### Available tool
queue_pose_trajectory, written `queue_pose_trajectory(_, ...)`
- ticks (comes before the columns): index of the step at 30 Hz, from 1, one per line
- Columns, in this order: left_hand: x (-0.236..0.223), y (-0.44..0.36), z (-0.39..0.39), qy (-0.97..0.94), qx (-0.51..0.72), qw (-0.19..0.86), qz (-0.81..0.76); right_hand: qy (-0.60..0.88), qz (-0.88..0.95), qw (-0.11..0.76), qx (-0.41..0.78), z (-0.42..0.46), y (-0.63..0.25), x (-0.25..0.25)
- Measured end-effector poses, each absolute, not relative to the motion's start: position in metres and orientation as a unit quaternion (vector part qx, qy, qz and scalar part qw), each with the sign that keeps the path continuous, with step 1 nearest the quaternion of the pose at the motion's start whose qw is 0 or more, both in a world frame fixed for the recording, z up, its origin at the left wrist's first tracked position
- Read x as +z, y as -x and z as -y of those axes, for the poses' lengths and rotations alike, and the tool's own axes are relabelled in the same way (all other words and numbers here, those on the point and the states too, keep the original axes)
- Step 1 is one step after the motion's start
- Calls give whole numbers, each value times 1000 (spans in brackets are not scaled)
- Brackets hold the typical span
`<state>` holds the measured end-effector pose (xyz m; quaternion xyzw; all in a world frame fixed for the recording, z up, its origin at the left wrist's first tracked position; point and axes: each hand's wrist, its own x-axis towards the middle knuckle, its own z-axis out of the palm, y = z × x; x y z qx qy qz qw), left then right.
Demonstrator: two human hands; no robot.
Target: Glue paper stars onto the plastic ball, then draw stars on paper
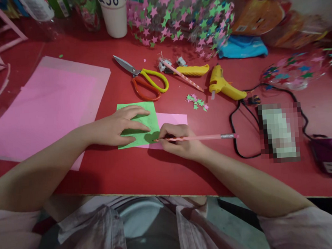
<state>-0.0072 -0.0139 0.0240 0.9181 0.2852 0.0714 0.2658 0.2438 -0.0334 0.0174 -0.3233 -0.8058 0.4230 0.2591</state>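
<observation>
A square of green paper (138, 110) lies partly over a smaller pink sheet (173, 118) on the red table. Spread flat across the green paper is my left hand (126, 124), its fingers apart and holding nothing. My right hand (180, 140) grips a pink pencil (203, 137) near its point; the tip meets the green paper close to its lower right corner. The pencil's eraser end points right. Faint marks show on the green paper between my left fingers, too small to make out.
Beyond the papers lie scissors (141, 75), a yellow cutter (193, 70), another pencil (184, 77), small paper stars (197, 101) and a yellow glue gun (222, 84) with a black cord. Large pink sheets (53, 98) are at left. A cup (115, 18) and bags of stars (181, 21) line the back.
</observation>
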Motion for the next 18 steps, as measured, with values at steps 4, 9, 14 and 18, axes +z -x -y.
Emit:
queue_pose_trajectory(4,24,7,14,-915,71,270,-290,348,797,267,415,34,-242,17)
queue_pose_trajectory(9,24,7,14,-915,75,273,-286,356,788,285,413,33,-243,15)
queue_pose_trajectory(14,24,7,13,-916,78,275,-281,365,785,291,407,32,-242,14)
queue_pose_trajectory(18,23,7,13,-918,80,270,-279,369,784,287,407,32,-241,15)
